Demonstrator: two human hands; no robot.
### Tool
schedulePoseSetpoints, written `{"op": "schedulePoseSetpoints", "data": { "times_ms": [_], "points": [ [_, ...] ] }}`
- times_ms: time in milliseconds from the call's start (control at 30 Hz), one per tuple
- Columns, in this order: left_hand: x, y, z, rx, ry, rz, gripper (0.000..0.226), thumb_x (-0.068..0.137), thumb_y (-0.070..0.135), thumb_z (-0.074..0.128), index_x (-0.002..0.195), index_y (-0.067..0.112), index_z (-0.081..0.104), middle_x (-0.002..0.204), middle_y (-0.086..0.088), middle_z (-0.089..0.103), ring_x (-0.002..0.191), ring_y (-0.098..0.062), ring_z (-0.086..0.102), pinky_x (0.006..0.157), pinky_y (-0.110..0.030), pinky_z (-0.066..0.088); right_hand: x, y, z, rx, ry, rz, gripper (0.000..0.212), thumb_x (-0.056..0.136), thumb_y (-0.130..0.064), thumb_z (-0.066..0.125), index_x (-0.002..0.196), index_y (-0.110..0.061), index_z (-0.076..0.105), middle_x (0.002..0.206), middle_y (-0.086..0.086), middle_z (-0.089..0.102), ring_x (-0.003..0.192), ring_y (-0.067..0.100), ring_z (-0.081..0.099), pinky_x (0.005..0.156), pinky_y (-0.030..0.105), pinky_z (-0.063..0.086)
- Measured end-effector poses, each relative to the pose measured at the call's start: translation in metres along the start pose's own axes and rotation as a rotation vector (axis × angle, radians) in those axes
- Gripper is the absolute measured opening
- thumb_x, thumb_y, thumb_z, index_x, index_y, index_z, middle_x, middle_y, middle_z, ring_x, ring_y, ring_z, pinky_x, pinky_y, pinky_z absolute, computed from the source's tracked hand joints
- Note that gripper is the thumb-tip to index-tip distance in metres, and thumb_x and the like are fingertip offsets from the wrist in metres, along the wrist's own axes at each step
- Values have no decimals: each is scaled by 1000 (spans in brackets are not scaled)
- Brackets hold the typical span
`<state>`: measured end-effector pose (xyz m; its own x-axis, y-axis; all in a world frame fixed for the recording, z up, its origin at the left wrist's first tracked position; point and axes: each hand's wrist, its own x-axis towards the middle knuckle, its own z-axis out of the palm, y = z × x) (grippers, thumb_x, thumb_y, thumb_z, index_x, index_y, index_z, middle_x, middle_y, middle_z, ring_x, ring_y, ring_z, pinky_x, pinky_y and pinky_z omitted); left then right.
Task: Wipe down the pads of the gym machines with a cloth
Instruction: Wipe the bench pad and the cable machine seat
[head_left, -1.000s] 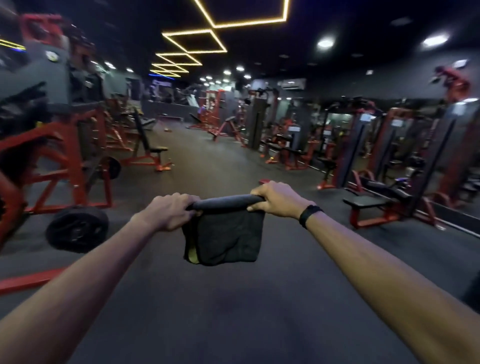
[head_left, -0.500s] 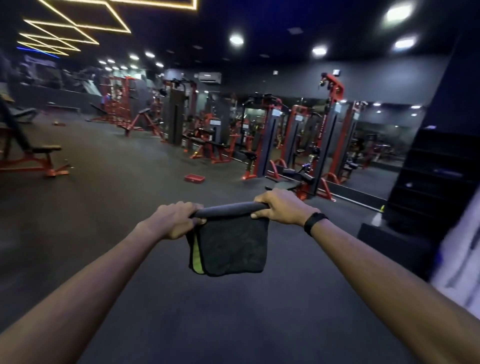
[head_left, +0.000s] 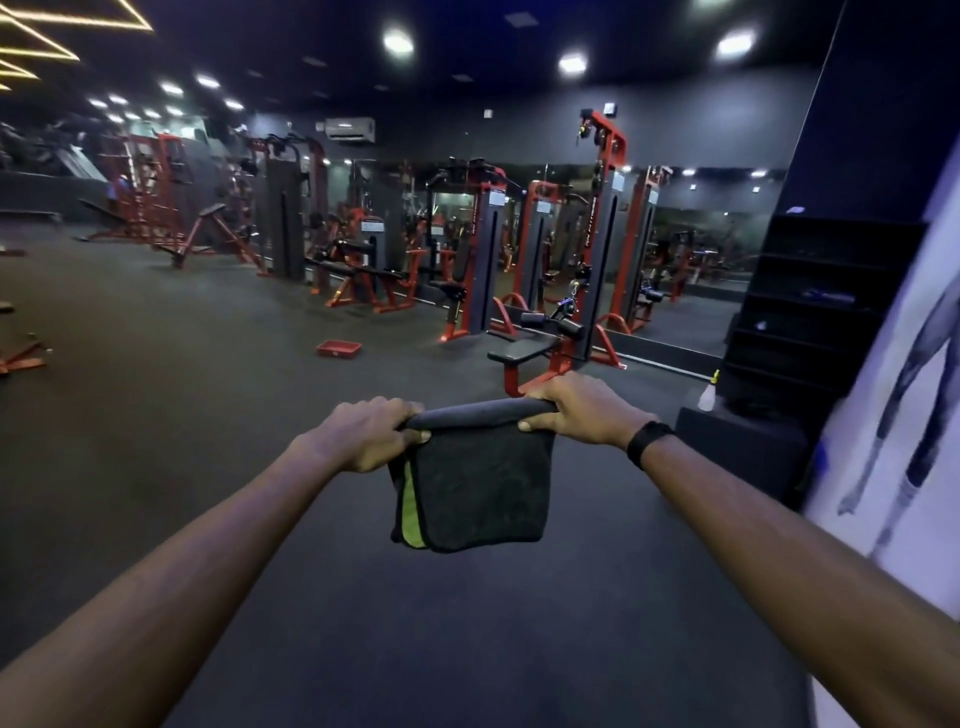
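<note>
Out front over the floor (head_left: 156, 415), our left hand (head_left: 366, 436) & right hand (head_left: 582, 413) grip the folded cloth (head_left: 475, 493) by its top edge. No pad wiped yet; next we walk to the nearest machine's seat pad (head_left: 522, 352), approx. straight ahead.

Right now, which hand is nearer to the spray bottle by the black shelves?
Right. The right hand grips the cloth on the spray bottle's side; the left hand is farther away.
</note>
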<state>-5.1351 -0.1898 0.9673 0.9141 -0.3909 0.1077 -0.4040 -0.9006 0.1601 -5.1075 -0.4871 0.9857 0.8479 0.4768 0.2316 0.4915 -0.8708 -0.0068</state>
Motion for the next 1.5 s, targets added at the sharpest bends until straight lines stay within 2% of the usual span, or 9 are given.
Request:
{"op": "schedulePoseSetpoints", "data": {
  "times_ms": [267,367,433,533,867,1033,1133,1333,1500],
  "points": [
    [116,-9,-4,25,83,24,11,104,41,43,98,39,52,102,5,62,96,-18,59,78,-39,44,79,85,7,29,20,1,30,93,-48,65,94,-18,67,87,-1,67,78,17,60,70,39,48],
    [162,-9,-14,33,97,38,14,103,39,45,91,37,50,102,5,56,95,-17,57,75,-37,42,106,118,-2,33,41,-12,23,94,-47,66,86,-26,61,83,-6,63,74,11,57,61,31,42],
    [197,-8,-19,35,130,39,11,103,39,45,95,35,52,101,6,50,95,-17,55,75,-35,38,126,143,-11,45,44,5,23,95,-44,65,80,-33,51,82,-11,57,73,5,53,60,26,36],
    [246,-9,-25,5,194,48,13,103,39,45,105,30,55,97,7,46,93,-17,55,77,-34,39,160,181,-23,88,97,26,20,94,-42,66,91,-26,55,90,-4,60,79,14,58,68,34,47],
    [372,-54,16,39,60,23,15,104,39,42,106,31,54,105,6,56,100,-19,56,79,-39,41,249,263,44,96,26,10,22,94,-40,67,94,-20,61,84,-11,54,74,8,51,63,27,36],
    [475,-93,32,-22,5,69,16,105,40,41,101,34,55,100,5,61,91,-14,56,68,-35,36,317,316,66,110,12,37,13,95,-39,67,89,-31,57,83,-12,56,76,9,54,68,34,46],
    [528,-109,31,-14,-4,99,14,104,41,41,97,37,51,99,6,59,90,-14,55,69,-36,36,360,342,67,61,-15,98,15,95,-42,66,94,-27,62,89,-6,61,81,15,59,74,40,52],
    [645,-153,15,-27,44,104,11,103,43,43,96,39,51,96,4,58,85,-17,55,74,-37,39,453,391,65,19,39,167,16,95,-40,65,94,-24,65,85,-4,62,78,15,59,71,34,47],
    [718,-180,50,-10,-53,129,8,102,42,45,98,36,49,104,0,60,93,-21,57,77,-37,41,502,435,110,46,-15,205,22,94,-40,67,79,-45,52,79,-12,57,73,8,54,65,33,41]
  ]
}}
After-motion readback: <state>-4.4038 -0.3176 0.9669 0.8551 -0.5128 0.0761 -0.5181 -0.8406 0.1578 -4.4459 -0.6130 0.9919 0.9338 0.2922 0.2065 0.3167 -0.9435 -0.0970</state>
